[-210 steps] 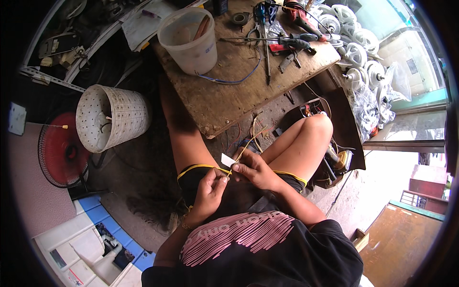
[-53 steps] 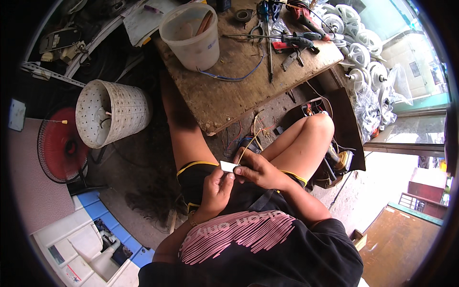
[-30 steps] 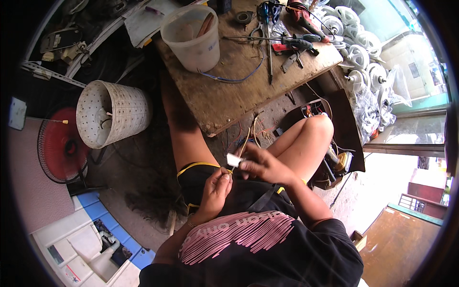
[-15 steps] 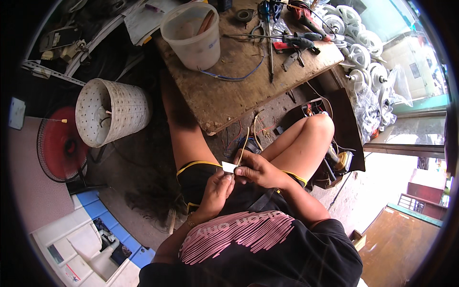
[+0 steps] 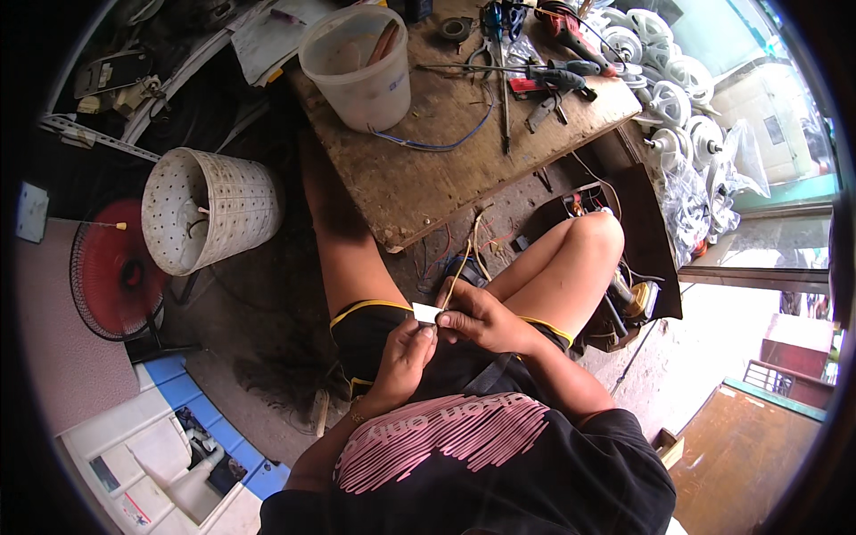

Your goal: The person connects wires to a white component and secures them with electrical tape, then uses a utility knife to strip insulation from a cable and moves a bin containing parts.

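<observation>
Over my lap, both hands meet around a small white rectangular piece (image 5: pixel 425 313). My left hand (image 5: pixel 406 358) is closed, thumb and fingers pinching the piece's lower edge. My right hand (image 5: pixel 482 319) is closed too, its thumb at the right end of the piece. A thin yellowish cable (image 5: pixel 456 275) rises from the right fingers and runs toward the floor beyond. Where the cable meets the white piece is hidden by the fingers.
A wooden table (image 5: pixel 383 196) ahead carries a translucent bucket (image 5: pixel 357 98), a red power tool (image 5: pixel 571 36) and several hand tools. At left are a perforated white basket (image 5: pixel 241 209) and a red fan (image 5: pixel 116 276). A dark tool box (image 5: pixel 660 241) lies beyond my right knee.
The white piece and the cable have shifted very slightly. Both hands keep the same hold in nearly the same place.
</observation>
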Tool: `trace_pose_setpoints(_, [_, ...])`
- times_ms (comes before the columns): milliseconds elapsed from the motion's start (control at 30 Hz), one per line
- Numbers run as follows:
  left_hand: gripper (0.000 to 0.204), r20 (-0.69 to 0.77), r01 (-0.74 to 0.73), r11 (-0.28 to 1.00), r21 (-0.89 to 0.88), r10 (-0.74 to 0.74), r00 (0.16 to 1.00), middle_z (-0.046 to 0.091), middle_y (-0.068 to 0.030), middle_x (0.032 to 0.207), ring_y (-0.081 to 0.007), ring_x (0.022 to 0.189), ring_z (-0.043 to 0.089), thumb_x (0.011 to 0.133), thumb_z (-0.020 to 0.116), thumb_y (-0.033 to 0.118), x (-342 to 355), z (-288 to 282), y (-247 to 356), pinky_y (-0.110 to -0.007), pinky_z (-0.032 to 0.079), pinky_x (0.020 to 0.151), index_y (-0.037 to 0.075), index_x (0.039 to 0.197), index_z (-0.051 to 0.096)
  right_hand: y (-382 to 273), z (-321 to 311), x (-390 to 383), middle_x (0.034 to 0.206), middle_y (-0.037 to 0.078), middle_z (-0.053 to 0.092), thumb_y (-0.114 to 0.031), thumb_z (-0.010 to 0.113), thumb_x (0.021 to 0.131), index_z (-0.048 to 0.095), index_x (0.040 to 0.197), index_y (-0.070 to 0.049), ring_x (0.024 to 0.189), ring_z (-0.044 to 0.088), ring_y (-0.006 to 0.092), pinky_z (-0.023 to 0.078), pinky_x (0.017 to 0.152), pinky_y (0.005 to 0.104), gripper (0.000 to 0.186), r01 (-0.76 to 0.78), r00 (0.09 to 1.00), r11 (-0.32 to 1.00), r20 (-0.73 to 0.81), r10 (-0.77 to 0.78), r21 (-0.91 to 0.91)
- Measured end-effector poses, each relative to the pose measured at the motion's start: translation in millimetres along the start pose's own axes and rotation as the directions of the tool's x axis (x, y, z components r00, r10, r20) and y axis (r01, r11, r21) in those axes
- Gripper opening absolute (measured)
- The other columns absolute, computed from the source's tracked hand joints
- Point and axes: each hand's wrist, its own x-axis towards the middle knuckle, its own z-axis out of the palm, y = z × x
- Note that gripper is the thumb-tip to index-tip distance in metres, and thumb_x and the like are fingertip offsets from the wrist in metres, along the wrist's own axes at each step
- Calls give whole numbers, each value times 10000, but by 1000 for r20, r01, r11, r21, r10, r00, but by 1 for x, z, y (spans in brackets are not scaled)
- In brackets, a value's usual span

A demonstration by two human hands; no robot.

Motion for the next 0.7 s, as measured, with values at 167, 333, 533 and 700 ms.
trace_pose_setpoints(167, [163,3,21,1000,16,-21,1000,379,56,604,-9,473,274,975,430,151,-2,-1,0,-197,208,417,72,841,478,1,-1,0,806,14,530,-138,545,957,470,997,-16,683,497,79,415,612,226,149,-2,1000,1000,-15,3,18])
trace_pose_setpoints(333, [170,27,26,999,31,-26,999,367,63,630,-11,525,283,974,435,140,-5,-2,3,-193,224,463,73,822,469,3,-3,-1,805,12,519,-112,551,950,477,999,-9,673,495,79,417,610,229,136,-11,998,997,-55,15,71])
trace_pose_setpoints(533, [171,46,7,998,62,-10,999,359,67,643,-14,556,298,973,445,130,-7,-5,0,-195,246,492,66,817,470,4,-6,-1,808,5,513,-161,555,954,461,995,-35,686,495,79,401,610,217,162,-23,997,998,-67,26,51])
trace_pose_setpoints(700, [171,61,-5,991,134,-4,998,357,66,631,-13,542,293,970,445,122,-12,-10,-3,-202,242,481,61,811,462,-4,-18,-5,795,-17,496,-129,567,944,471,976,-38,666,486,65,400,582,213,136,-21,940,1000,-342,23,8])
